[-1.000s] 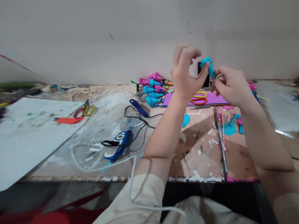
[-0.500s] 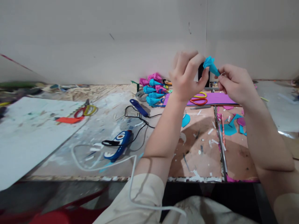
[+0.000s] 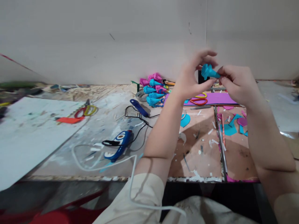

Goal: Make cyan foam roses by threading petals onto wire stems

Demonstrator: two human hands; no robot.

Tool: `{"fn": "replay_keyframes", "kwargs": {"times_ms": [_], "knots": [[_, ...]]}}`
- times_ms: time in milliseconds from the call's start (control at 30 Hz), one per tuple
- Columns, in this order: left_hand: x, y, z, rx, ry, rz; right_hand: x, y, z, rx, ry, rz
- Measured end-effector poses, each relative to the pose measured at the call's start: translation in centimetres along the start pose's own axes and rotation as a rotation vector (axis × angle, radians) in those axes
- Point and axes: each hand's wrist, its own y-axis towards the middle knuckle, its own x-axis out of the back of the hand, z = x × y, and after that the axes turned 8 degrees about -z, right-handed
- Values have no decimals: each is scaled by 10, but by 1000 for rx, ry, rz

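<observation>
I hold a small blue foam rose (image 3: 207,71) up in front of the wall, above the bench. My right hand (image 3: 235,84) pinches its pointed lower end between thumb and fingers. My left hand (image 3: 193,77) curls around the flower's head, thumb under it and fingertips arched over the top, touching the petals. Both forearms rise from the bench's near edge.
A pile of finished blue and pink foam roses (image 3: 153,88) lies at the back. Beside it are a purple foam sheet (image 3: 215,99) with red-yellow scissors (image 3: 198,98), a blue glue gun (image 3: 118,144) with black cord, another pair of scissors (image 3: 85,110), foam scraps (image 3: 230,126) and a white board (image 3: 30,130).
The rose has tipped from upright to nearly level, its head now facing left. My left fingers have loosened from a tight pinch to an arched hold over the petals.
</observation>
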Motion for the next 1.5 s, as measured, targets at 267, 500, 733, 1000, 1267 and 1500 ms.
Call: {"fn": "replay_keyframes", "kwargs": {"times_ms": [267, 500, 733, 1000, 1267, 1500], "knots": [[3, -2, 7, -3, 28, 1, 3, 2, -4, 36, -75, 11], [6, 2, -1, 8, 68, 20, 7, 1, 0, -25, -9, 62], [8, 1, -4, 6, 55, 99, 11, 1, 2, -46, 68, 131], [11, 3, -8, -68, 75, 66, 12, 2, -3, -63, 96, 131], [11, 3, -11, -86, 84, 70, 14, 3, -3, -104, 98, 146], [9, 3, -9, -83, 121, 103, 11, 4, -2, -94, 108, 158]]}}
